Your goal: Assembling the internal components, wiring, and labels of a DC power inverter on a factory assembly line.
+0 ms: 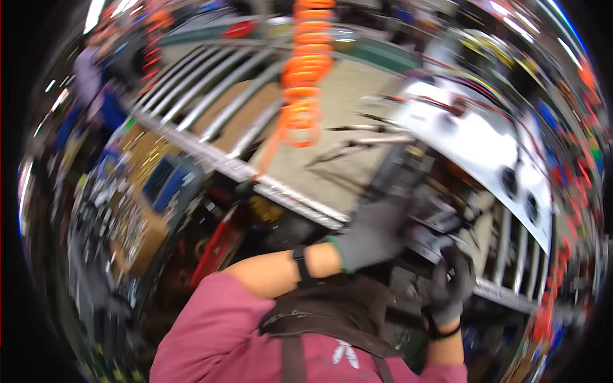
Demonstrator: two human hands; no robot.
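My left hand (377, 235), in a grey work glove, reaches to the near side of a dark boxy assembly (440, 214) with metal parts and wiring. Motion smears its fingers, so I cannot tell whether they grip it. My right hand (452, 282), gloved as well, is close by at the assembly's near right corner. Its fingers are curled in, and what they hold, if anything, is too blurred to name. Behind the assembly leans a white panel (472, 127) with round dark openings and red and dark wires along it. Loose dark cable ends (357, 140) stick out to the left.
A roller conveyor (211, 121) bears a beige board (351, 96). Above it hangs an orange coiled hose (305, 70). Left of me are a bin of small hardware (137, 210), a blue container (169, 185) and a red tool (217, 249). Another person (92, 73) stands far left.
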